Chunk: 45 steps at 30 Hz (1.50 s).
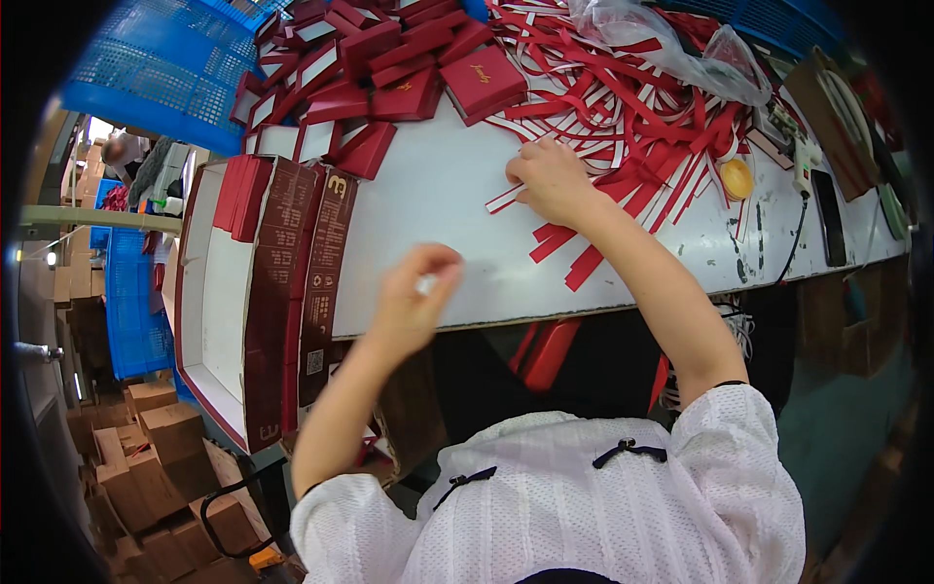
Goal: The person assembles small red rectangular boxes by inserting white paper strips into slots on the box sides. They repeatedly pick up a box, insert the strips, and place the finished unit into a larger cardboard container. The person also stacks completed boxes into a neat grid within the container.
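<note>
My right hand [553,180] reaches to the near left edge of a heap of red and white ribbon strips [632,107]. Its fingers are closed on one ribbon strip [502,201], whose pale end sticks out to the left beneath them. Above the white tabletop [467,214], my left hand [413,300] hovers nearer my body, slightly blurred. Its fingers are curved and stand a little apart from the thumb; a small white patch shows between them, and I see nothing held. Beyond the hands lies a pile of red gift boxes [404,94], some showing white insides.
A large dark-red carton [263,292] stands open at the table's left, red boxes in its far end. Blue plastic crates [165,68] are behind it. To the right are a yellow round dish [736,179], a phone [829,219] and a clear plastic bag [671,49]. Brown cartons [156,467] fill the lower left.
</note>
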Available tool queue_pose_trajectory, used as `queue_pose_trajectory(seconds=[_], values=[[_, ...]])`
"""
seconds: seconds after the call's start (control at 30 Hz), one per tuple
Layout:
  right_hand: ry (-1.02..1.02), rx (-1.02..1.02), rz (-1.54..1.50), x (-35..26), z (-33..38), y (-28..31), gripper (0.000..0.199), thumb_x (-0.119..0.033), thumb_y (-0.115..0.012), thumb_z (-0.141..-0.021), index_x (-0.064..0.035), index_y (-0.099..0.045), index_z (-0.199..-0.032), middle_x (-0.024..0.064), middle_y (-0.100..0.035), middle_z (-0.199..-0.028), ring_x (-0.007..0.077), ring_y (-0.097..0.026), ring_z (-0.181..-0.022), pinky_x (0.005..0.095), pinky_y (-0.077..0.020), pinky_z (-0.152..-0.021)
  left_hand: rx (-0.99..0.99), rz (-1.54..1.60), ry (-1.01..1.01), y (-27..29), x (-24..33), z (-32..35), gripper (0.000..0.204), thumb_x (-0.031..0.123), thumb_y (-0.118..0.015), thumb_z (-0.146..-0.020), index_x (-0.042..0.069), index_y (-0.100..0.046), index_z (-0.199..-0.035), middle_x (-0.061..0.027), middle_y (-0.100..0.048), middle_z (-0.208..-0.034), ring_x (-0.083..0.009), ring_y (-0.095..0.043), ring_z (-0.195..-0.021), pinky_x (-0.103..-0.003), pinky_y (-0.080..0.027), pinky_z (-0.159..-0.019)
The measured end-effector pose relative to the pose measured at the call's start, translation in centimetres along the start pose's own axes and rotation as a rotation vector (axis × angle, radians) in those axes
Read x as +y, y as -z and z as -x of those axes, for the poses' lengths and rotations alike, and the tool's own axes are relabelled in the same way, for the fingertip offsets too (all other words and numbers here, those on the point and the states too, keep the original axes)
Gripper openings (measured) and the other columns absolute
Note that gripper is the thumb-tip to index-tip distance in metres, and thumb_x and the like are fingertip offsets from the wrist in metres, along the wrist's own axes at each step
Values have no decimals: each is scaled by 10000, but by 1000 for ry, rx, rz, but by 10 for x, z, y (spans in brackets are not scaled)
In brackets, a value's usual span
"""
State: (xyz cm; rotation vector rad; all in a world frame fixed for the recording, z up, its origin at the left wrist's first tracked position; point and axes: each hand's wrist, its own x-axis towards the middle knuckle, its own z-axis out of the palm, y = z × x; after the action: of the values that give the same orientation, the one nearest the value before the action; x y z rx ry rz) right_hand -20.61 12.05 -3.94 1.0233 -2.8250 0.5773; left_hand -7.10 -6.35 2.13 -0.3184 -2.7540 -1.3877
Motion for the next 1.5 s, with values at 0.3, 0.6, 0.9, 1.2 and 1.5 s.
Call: queue_pose_trajectory(seconds=[0.3, 0.6, 0.9, 1.2, 1.5], values=[[-115, -11, -722, -50, 40, 40, 138, -116, -566, -734, -16, -471, -734, 69, -534, -624, 203, -521, -560, 301, -387, -501, 285, 678, 402, -54, 2, -9, 155, 150, -459, -856, 4, -511, -854, -56, -562, -766, -93, -531, -639, -214, -449, -569], [-322, -132, -1626, -71, 111, 73, 100, -64, -508, -805, -28, -426, -761, -2, -482, -606, 32, -417, -487, 173, -318, -418, -22, 783, 276, -40, 45, 7, 107, 75, -472, -800, 21, -521, -721, -5, -507, -601, -44, -443, -505, -173, -350, -446], [-214, 452, -771, -74, 150, 79, 120, -49, -602, -701, -23, -503, -764, 45, -536, -706, 128, -505, -561, 232, -401, -504, -143, 848, 264, -66, 70, 19, 146, 64, -454, -824, -24, -570, -820, -48, -582, -691, -58, -522, -599, -184, -433, -547], [139, 462, -62, -59, 163, 91, 147, -106, -599, -574, -51, -516, -683, 33, -525, -702, 149, -505, -570, 268, -383, -481, -104, 510, 45, -94, 84, 21, 109, 18, -474, -799, -39, -567, -798, -69, -590, -678, -92, -537, -580, -224, -434, -517], [-698, 823, -1579, -25, 209, 47, 54, -40, -468, -789, -16, -515, -802, -4, -489, -640, 81, -445, -485, 223, -375, -411, -6, 538, 255, -129, 61, 31, 145, 50, -470, -821, -45, -579, -824, -89, -593, -689, -145, -564, -570, -246, -478, -555]])
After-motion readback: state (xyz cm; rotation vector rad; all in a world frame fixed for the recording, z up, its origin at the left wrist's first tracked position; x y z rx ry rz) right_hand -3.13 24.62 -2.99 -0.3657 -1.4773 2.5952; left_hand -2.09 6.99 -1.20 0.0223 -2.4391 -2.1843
